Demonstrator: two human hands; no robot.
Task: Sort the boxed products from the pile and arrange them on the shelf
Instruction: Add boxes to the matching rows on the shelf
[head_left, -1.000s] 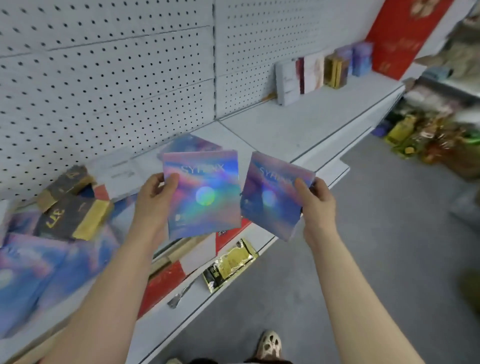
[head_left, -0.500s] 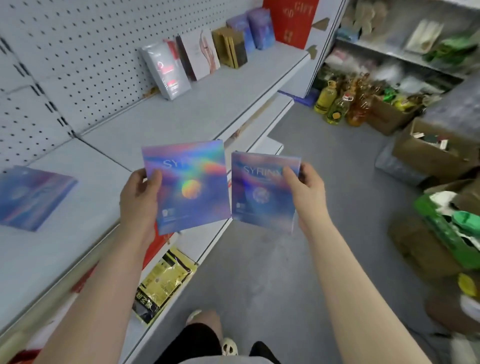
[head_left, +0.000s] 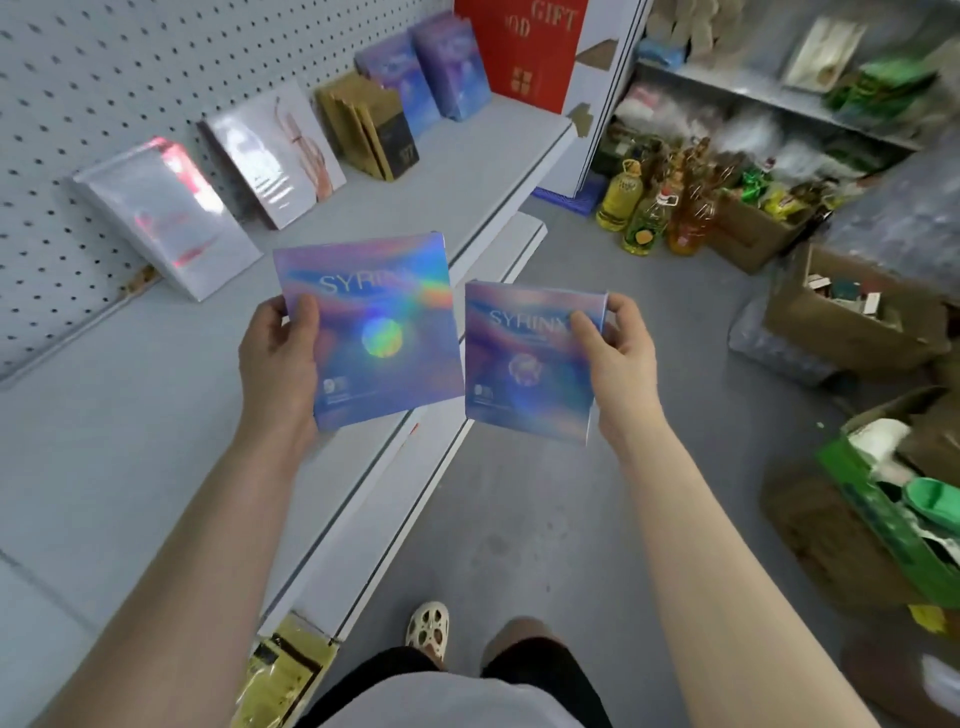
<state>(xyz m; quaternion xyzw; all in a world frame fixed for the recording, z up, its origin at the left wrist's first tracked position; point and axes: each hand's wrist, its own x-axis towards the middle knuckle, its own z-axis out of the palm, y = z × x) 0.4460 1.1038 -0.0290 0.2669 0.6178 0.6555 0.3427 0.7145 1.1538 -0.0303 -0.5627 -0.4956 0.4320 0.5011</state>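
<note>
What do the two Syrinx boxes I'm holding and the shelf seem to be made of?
Box in the left hand: likely cardboard with glossy holographic foil, judging by the rainbow sheen and flat, crisp edges. Box in the right hand: same look, the sheen duller. Shelf: probably painted metal, a smooth matte light grey with a thin folded front edge.

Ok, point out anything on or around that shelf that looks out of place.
A gold packet pokes out over the front edge of the lower shelf, not arranged like the boxes upright on the upper shelf. Nothing looks spilled.
</note>
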